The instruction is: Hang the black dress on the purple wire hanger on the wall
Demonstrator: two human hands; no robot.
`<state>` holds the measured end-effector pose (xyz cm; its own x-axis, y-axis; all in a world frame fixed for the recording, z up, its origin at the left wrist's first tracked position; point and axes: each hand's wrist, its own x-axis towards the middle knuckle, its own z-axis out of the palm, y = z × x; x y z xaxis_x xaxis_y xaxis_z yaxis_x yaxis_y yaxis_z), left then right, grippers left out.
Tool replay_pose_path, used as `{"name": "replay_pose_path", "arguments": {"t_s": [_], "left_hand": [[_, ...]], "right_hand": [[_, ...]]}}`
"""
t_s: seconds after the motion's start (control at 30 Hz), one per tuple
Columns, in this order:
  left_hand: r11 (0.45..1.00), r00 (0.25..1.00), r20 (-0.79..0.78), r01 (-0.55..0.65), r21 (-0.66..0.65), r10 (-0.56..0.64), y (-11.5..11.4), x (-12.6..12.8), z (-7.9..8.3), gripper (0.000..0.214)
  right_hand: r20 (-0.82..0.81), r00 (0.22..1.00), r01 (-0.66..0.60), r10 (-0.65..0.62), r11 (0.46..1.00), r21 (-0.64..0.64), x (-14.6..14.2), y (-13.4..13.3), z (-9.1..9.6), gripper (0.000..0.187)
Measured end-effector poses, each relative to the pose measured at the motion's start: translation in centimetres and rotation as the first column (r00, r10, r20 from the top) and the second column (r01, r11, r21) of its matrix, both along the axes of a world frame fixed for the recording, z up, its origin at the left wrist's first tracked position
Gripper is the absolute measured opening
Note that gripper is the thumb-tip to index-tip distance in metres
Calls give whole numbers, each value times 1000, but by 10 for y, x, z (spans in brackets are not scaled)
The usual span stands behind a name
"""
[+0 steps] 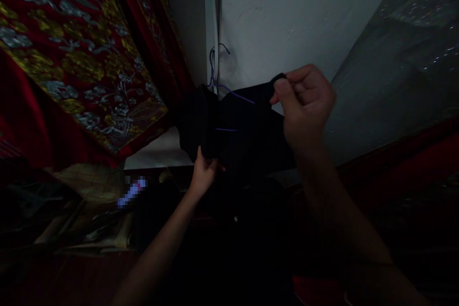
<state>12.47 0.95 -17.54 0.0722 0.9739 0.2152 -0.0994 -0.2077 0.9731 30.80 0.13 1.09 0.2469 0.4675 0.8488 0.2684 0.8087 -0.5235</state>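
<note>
A dark garment (236,148) hangs in front of me, its exact kind lost in the gloom. Inside its opening sits a purple wire hanger (233,93), whose hook rises beside a thin pale vertical pipe or cable against the wall. My right hand (306,100) pinches the garment's upper right edge between thumb and fingers and holds it up. Lower and to the left, my left hand (205,172) grips the garment's left front, its thumb pointing up along the cloth. Folds of dark fabric hide part of the hanger.
Red embroidered cloth (89,62) with gold and silver patterns hangs at the left. Clear plastic sheeting (405,57) covers the right side. A pale wall (287,14) stands behind the hanger. Several dim, cluttered items lie low at the left, near a pixelated bluish patch.
</note>
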Motion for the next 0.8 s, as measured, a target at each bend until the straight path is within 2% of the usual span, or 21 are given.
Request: {"name": "replay_pose_path", "arguments": {"t_s": [0.07, 0.13, 0.2, 0.27, 0.33, 0.4, 0.47, 0.57, 0.63, 0.7, 0.8], "left_hand": [[995, 995, -36, 97, -26, -98, -3, -3, -8, 61], [987, 982, -101, 154, -33, -157, 0, -6, 1, 59], [995, 986, -145, 91, 29, -86, 12, -7, 21, 61], [991, 991, -131, -19, 131, 36, 31, -7, 46, 62], [983, 989, -109, -77, 168, 96, 54, -8, 66, 53], [972, 979, -82, -173, 156, 187, 75, -9, 80, 39], [952, 962, -8, -271, 144, 275, 89, -14, 88, 32], [951, 940, 216, -292, 100, 265, 90, -25, 91, 23], [976, 904, 376, -216, -11, 204, 81, -35, 91, 15], [984, 866, 479, -74, -162, 144, 70, -47, 89, 13], [956, 823, 558, 68, -285, 108, 51, -70, 78, 13]], "right_hand": [[-137, 990, -23, 25, 1000, 12, 16, -5, -7, 18], [-270, 957, -118, 109, 993, -18, 32, -14, -16, 21], [-334, 918, -260, 215, 961, -97, 49, -28, -25, 23], [-307, 893, -399, 330, 894, -201, 64, -46, -33, 24], [-263, 857, -507, 443, 817, -276, 74, -62, -44, 25], [-310, 814, -575, 492, 760, -303, 78, -74, -60, 26], [-435, 798, -567, 417, 763, -310, 75, -80, -81, 25], [-589, 787, -458, 184, 813, -359, 66, -78, -118, 19], [-673, 736, -454, 79, 795, -403, 58, -74, -142, 13], [-773, 634, -526, 20, 744, -413, 50, -70, -160, 11], [-860, 510, -645, 22, 671, -365, 33, -64, -170, 16]]}}
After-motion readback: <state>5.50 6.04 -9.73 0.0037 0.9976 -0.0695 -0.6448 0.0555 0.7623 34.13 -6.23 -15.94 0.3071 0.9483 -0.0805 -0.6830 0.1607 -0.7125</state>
